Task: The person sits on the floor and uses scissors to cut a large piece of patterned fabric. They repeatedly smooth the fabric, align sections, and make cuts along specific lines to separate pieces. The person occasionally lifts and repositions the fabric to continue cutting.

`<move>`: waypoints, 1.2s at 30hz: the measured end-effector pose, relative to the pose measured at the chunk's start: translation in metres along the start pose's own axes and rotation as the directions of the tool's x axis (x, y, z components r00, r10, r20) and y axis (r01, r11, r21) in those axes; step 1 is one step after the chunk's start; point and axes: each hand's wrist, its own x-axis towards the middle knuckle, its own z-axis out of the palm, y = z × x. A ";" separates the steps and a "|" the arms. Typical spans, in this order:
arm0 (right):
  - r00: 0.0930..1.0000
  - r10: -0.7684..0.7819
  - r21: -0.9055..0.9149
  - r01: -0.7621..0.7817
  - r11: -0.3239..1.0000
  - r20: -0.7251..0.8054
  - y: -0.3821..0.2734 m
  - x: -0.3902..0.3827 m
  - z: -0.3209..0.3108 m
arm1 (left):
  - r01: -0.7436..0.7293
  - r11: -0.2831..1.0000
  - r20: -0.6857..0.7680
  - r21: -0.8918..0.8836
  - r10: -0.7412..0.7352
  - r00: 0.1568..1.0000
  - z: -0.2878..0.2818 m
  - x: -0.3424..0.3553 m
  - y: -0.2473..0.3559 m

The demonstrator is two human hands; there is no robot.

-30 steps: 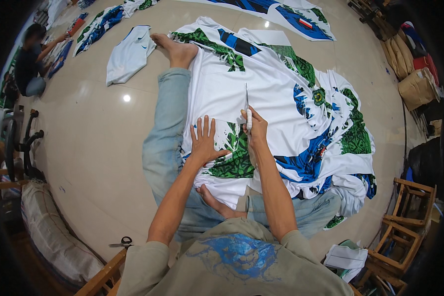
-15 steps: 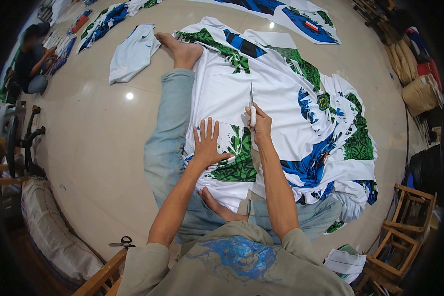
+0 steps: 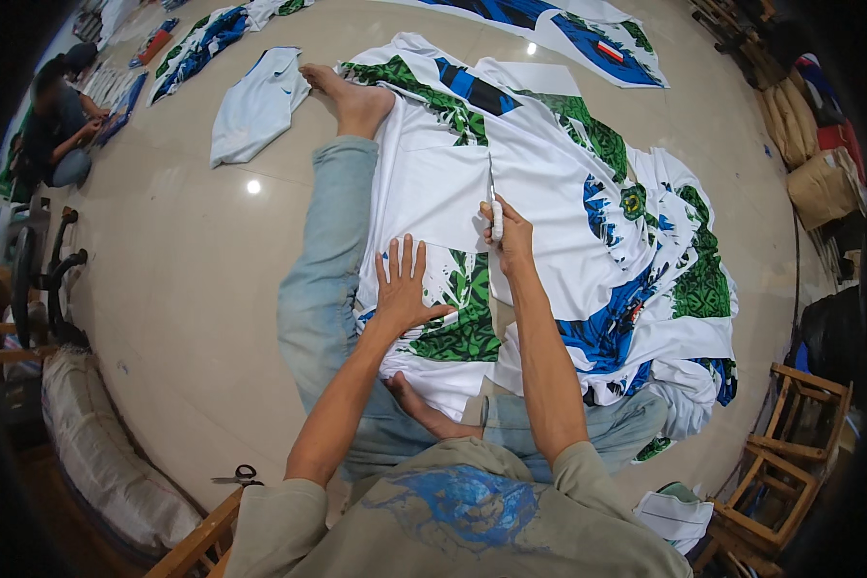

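A large white fabric (image 3: 549, 202) printed in green, blue and black lies spread and bunched over the floor between and beside my legs. My left hand (image 3: 402, 294) rests flat on it, fingers spread, next to a green-patterned patch (image 3: 458, 332). In my right hand (image 3: 512, 236) is a pair of scissors (image 3: 496, 222) with white-wrapped handles. Their blades point away from me along a cut line in the cloth. Below the scissors the cut edges lie slightly apart. My fingers hide part of the handles.
A pale blue fabric piece (image 3: 255, 106) lies left of my foot. Another pair of scissors (image 3: 244, 475) sits on the floor near a wooden frame (image 3: 202, 535). A white sack (image 3: 106, 443) is at left, wooden stools (image 3: 785, 448) at right. Another person (image 3: 58, 125) sits far left.
The scissors stay at nearly the same spot on the cut line, with a slight shift in how my right hand holds them. My left hand stays pressed on the cloth.
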 end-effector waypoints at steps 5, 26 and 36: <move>0.993 -0.008 0.105 -0.004 0.994 0.115 0.005 -0.023 -0.024 | -0.043 0.996 -0.031 -0.077 0.040 0.999 -0.007 0.014 0.000; 0.856 -0.496 -0.954 0.254 0.160 0.145 0.006 -0.146 -0.244 | 0.035 0.991 0.057 -0.128 -0.028 0.998 0.002 -0.051 0.057; 0.743 -0.663 -0.695 0.521 0.494 0.086 -0.023 -0.159 -0.165 | -0.079 0.872 -0.131 -0.482 0.017 0.991 -0.066 -0.077 0.081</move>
